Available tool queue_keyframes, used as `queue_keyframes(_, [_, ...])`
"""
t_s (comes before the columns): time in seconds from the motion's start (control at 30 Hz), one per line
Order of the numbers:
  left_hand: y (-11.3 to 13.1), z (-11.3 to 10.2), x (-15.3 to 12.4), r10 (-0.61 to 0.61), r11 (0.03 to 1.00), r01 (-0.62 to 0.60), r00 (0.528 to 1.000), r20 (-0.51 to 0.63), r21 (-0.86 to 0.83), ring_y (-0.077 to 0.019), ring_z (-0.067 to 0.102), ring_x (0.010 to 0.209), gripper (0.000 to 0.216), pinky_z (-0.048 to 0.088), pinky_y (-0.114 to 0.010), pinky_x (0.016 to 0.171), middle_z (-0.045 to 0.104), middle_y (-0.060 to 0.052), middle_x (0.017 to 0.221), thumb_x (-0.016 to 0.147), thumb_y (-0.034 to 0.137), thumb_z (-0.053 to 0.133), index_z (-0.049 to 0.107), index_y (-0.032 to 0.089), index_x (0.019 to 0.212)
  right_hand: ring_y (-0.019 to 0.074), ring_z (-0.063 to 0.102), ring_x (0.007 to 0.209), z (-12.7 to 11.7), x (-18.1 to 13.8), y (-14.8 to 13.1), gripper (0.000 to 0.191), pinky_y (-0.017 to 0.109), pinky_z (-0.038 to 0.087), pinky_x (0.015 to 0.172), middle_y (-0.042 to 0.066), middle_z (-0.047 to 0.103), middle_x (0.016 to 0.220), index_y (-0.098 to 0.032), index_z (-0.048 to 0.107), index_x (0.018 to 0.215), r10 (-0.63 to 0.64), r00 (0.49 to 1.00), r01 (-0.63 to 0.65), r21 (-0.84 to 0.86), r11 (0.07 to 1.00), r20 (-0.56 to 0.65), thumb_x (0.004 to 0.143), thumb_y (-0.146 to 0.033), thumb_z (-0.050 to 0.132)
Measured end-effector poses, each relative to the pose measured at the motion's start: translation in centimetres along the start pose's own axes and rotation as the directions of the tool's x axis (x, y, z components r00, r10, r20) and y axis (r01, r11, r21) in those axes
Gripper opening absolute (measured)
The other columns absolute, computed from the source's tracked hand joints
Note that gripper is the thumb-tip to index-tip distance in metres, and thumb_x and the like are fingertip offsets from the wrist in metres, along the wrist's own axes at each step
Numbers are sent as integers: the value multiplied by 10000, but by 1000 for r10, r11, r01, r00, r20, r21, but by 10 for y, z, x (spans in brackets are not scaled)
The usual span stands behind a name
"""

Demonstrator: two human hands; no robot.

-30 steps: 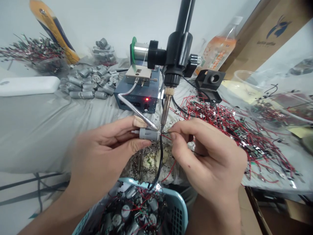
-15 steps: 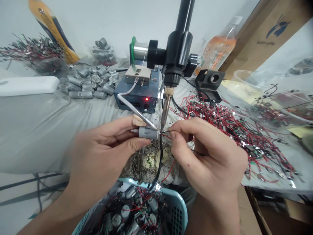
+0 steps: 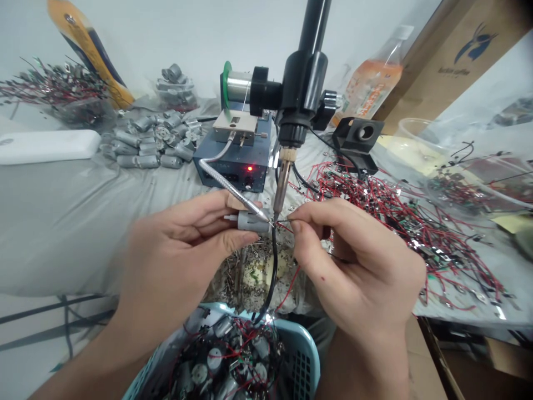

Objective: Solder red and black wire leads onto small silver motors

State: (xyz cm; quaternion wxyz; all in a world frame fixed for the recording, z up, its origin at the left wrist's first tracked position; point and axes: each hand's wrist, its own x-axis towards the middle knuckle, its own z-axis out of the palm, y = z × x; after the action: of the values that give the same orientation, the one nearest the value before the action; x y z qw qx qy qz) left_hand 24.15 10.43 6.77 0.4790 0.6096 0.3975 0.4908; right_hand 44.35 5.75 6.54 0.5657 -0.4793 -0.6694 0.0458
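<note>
My left hand (image 3: 187, 244) is closed on a small grey motor (image 3: 252, 221), held sideways between thumb and fingers. Its shaft points left and its terminal end faces right. At that end, the tip of a stand-mounted soldering iron (image 3: 281, 189) comes down beside the nozzle of a flexible metal solder feed tube (image 3: 233, 189). My right hand (image 3: 353, 261) pinches a thin dark wire (image 3: 283, 221), whose end reaches the motor's terminals under the iron. A red wire (image 3: 290, 289) hangs below my right fingers. Whether the joint is fused is too small to tell.
A blue basket (image 3: 306, 339) of wired motors stands below my hands. Behind are a soldering station (image 3: 233, 161), a solder spool (image 3: 239, 89) and loose motors (image 3: 145, 139). Red-wired parts (image 3: 375, 205) lie at right, near a bottle (image 3: 370, 83). A black cable (image 3: 272, 278) hangs in front.
My left hand has shifted the motor slightly up and right, under the feed tube's nozzle. My right hand has moved slightly right, still pinching the dark wire.
</note>
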Motion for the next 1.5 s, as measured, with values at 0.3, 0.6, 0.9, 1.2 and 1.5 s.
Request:
queue_keyframes(0.3, [1, 2, 3, -33, 997, 35, 999, 37, -74, -160, 924, 1089, 286, 732, -172, 987, 947, 82, 1194, 948, 254, 1020, 961, 410, 1180, 97, 644, 743, -1, -1, 0, 174, 276, 588, 704, -38, 737, 890, -232, 772, 1055, 5, 1000, -6, -7, 1000, -12, 1070, -72, 704])
queue_keyframes(0.6, [0, 1, 3, -39, 995, 42, 999, 29, -91, -173, 928, 1076, 317, 745, -195, 971, 948, 62, 1219, 936, 225, 1023, 957, 382, 1203, 87, 540, 670, -2, -3, 0, 161, 270, 590, 698, -40, 722, 883, -237, 802, 1081, 14, 999, -15, -20, 1000, -37, 1079, -96, 725])
queue_keyframes(0.9, [-3, 0, 1, -19, 995, 23, 999, 43, -98, -172, 915, 1142, 328, 722, -208, 1070, 939, 77, 1262, 948, 241, 1026, 952, 415, 1217, 99, 512, 662, -1, -4, 0, 158, 288, 600, 695, -31, 722, 873, -246, 817, 1092, 21, 998, -22, -11, 1000, -54, 1091, -111, 737])
queue_keyframes(1.2, [1, 0, 2, -60, 992, 68, 996, 68, -106, -123, 918, 1070, 292, 706, -109, 933, 945, 106, 1183, 959, 208, 1009, 958, 410, 1163, 66, 609, 743, -1, -2, -1, 163, 227, 587, 728, -59, 738, 899, -223, 794, 1077, -5, 999, 4, -23, 1000, -38, 1069, -73, 730])
queue_keyframes(1.5, [3, 0, 2, -52, 995, 57, 997, 63, -78, -160, 926, 1071, 325, 739, -165, 946, 943, 93, 1182, 966, 208, 990, 959, 419, 1212, 45, 658, 791, 0, 0, 0, 167, 201, 582, 741, -74, 751, 916, -215, 780, 1070, -13, 1000, 12, -31, 999, -25, 1078, -64, 709])
